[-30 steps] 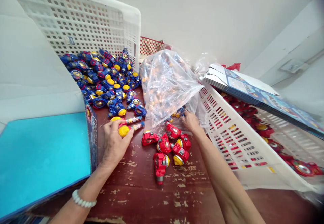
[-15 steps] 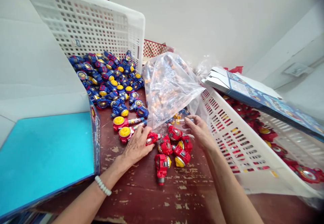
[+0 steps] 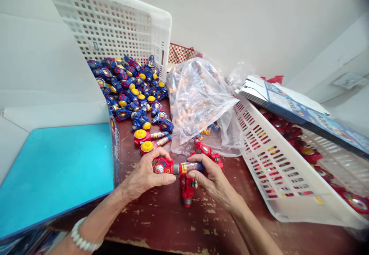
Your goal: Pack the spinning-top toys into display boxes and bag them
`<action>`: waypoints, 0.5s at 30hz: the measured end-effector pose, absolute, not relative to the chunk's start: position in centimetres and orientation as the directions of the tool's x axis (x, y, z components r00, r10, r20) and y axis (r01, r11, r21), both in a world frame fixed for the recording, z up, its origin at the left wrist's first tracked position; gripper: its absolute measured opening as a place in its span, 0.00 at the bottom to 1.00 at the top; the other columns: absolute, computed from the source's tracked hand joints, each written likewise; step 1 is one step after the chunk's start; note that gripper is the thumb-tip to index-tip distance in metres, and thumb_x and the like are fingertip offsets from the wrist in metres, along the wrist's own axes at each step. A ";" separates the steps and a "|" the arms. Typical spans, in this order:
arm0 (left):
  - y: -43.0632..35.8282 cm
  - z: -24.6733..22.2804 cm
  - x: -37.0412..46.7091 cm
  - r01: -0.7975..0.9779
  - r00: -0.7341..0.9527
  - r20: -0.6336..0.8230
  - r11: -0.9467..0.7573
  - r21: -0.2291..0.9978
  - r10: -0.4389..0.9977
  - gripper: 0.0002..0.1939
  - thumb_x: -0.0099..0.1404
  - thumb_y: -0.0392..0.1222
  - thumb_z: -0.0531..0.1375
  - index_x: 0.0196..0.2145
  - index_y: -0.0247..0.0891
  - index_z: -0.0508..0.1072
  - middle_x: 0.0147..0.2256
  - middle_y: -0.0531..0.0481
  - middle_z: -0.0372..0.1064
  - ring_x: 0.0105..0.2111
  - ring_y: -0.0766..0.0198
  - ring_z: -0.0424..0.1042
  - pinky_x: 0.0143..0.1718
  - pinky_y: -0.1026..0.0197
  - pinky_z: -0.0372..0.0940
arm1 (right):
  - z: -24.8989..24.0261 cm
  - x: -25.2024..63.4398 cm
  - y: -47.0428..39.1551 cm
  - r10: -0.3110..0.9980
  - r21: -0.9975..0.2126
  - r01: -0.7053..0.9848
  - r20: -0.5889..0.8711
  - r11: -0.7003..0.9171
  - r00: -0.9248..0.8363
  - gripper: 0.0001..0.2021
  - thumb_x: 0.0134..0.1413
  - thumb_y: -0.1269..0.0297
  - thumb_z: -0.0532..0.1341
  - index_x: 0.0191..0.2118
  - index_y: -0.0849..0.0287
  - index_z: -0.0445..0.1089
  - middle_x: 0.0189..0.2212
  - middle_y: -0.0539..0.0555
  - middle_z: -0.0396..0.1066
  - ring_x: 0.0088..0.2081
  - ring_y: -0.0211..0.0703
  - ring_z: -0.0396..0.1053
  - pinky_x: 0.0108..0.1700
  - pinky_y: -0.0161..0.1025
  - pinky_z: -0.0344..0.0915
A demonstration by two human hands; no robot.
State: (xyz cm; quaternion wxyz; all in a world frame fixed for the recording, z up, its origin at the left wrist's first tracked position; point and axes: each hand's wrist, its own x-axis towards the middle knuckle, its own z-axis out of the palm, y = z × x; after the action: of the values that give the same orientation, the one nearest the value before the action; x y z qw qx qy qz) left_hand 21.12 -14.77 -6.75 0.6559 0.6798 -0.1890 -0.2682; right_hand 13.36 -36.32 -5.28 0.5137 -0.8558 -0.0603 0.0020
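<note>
Between the fingers of my left hand is a red toy part with a round silver detail and a grey neck pointing right. My right hand pinches a printed clear tube with a dark blue end. The tube's near end meets the grey neck, in line with it; how deep it sits I cannot tell. Just below lies a loose red toy part. Other red parts lie behind my right hand. Two red toys with yellow discs and tubes rest beyond my left hand.
Blue toy parts spill from a tipped white basket at back left. A clear plastic bag holds small pieces. On the right, flat printed cartons lie across a white basket of red parts. An open blue-lined box stands left.
My left hand has lifted a red toy part off the table. My right hand has brought the tube leftward from beside the bag to the part's neck. The view has shifted slightly.
</note>
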 end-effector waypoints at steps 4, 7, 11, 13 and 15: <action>-14.9 -6.3 20.7 -0.115 0.818 -0.020 -0.198 0.973 -0.574 0.17 0.50 0.43 0.67 0.36 0.39 0.66 0.24 0.59 0.62 0.22 0.69 0.60 0.23 0.67 0.54 | -5.3 13.1 -36.4 0.117 -0.819 0.157 0.110 -0.552 0.987 0.14 0.61 0.53 0.59 0.45 0.58 0.67 0.34 0.51 0.68 0.34 0.40 0.63 0.37 0.36 0.58; -15.1 -6.4 20.4 -0.413 0.800 0.211 -0.260 0.873 -0.562 0.11 0.52 0.38 0.65 0.33 0.39 0.68 0.29 0.54 0.66 0.28 0.66 0.65 0.30 0.64 0.59 | -5.4 13.1 -36.1 0.094 -0.868 0.048 0.001 -0.495 0.996 0.16 0.60 0.51 0.59 0.41 0.59 0.68 0.30 0.50 0.66 0.31 0.38 0.61 0.34 0.35 0.56; -14.8 -6.9 20.4 -0.506 0.747 0.295 -0.221 0.834 -0.596 0.08 0.52 0.37 0.64 0.31 0.39 0.69 0.31 0.52 0.67 0.31 0.63 0.67 0.34 0.62 0.61 | -5.2 13.1 -35.9 0.160 -0.938 -0.201 -0.252 -0.282 0.954 0.21 0.56 0.44 0.59 0.36 0.61 0.66 0.24 0.47 0.60 0.24 0.34 0.55 0.25 0.32 0.50; -14.5 -7.1 20.6 -0.336 0.800 0.147 -0.232 0.913 -0.582 0.11 0.50 0.38 0.65 0.31 0.39 0.69 0.28 0.53 0.67 0.27 0.65 0.65 0.28 0.64 0.60 | -5.1 13.0 -35.7 0.189 -0.927 -0.241 -0.302 -0.289 0.935 0.22 0.57 0.43 0.58 0.40 0.60 0.66 0.24 0.46 0.59 0.22 0.34 0.55 0.23 0.32 0.50; -14.2 -7.1 20.8 -0.112 0.827 -0.035 -0.226 0.968 -0.561 0.15 0.48 0.42 0.67 0.33 0.39 0.68 0.24 0.57 0.65 0.22 0.68 0.62 0.23 0.67 0.56 | -5.0 12.8 -35.6 0.172 -0.911 -0.096 -0.178 -0.402 0.969 0.21 0.60 0.46 0.56 0.48 0.58 0.64 0.29 0.49 0.63 0.27 0.37 0.60 0.28 0.33 0.55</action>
State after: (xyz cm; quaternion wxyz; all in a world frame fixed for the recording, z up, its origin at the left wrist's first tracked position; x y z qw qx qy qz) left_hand 20.75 -14.17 -7.12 0.5815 0.7586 -0.2215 -0.1931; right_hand 12.84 -35.63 -5.01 0.5464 -0.8282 -0.0227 0.1227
